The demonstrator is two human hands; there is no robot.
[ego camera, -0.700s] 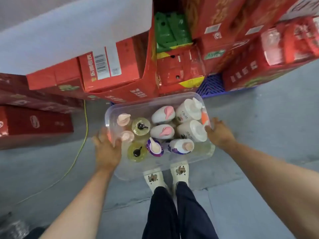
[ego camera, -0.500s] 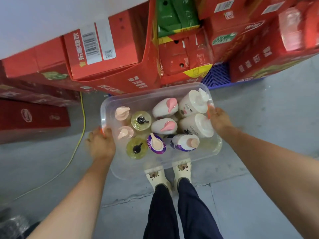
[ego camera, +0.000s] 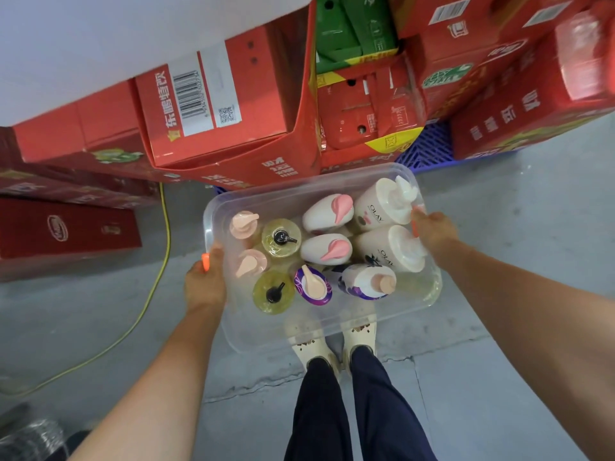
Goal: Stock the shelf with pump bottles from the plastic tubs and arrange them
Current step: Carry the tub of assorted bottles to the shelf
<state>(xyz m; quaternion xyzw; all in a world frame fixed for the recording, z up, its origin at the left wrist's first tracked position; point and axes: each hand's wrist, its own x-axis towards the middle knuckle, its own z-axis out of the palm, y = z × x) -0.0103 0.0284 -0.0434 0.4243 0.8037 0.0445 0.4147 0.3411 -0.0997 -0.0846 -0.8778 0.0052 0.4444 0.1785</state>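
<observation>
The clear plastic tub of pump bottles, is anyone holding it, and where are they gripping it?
Yes. The left hand grips the clear plastic tub at its left end, the right hand at its right end; both curl over the rim.

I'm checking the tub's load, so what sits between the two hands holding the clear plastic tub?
In the head view, pump bottles standing in the clear plastic tub fill the stretch between left hand and right hand.
</observation>
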